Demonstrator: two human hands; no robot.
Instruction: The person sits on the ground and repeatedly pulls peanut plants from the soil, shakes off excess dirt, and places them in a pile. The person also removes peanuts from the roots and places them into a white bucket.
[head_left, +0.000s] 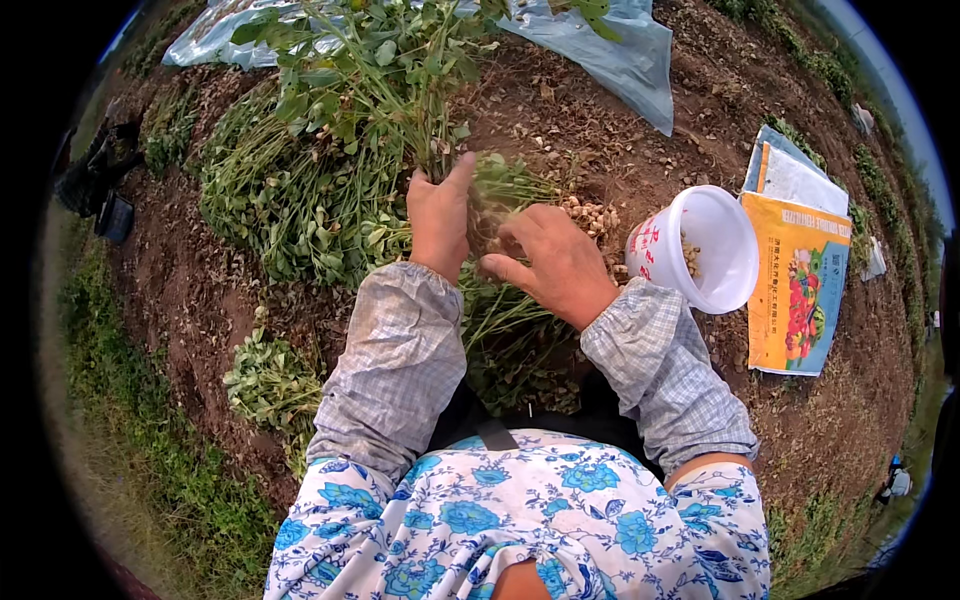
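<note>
My left hand (441, 214) grips the stems of a leafy peanut plant (424, 127), whose green tops point away from me. My right hand (555, 259) is close beside it at the plant's root end. Its fingers are curled and partly blurred, so whether they hold a pod cannot be seen. Just beyond the right hand lies a small pile of peanuts (596, 216) on the ground. A white plastic bucket (718, 225) with red writing leans to the right of that hand, with some peanuts (690, 256) inside.
A heap of pulled peanut plants (300, 187) lies to the left, and more stems (510, 322) lie under my hands. An orange and blue fertilizer sack (787, 300) is right of the bucket. Plastic sheeting (622, 56) stretches ahead. A person (94, 161) is at far left near a dark bucket (115, 217).
</note>
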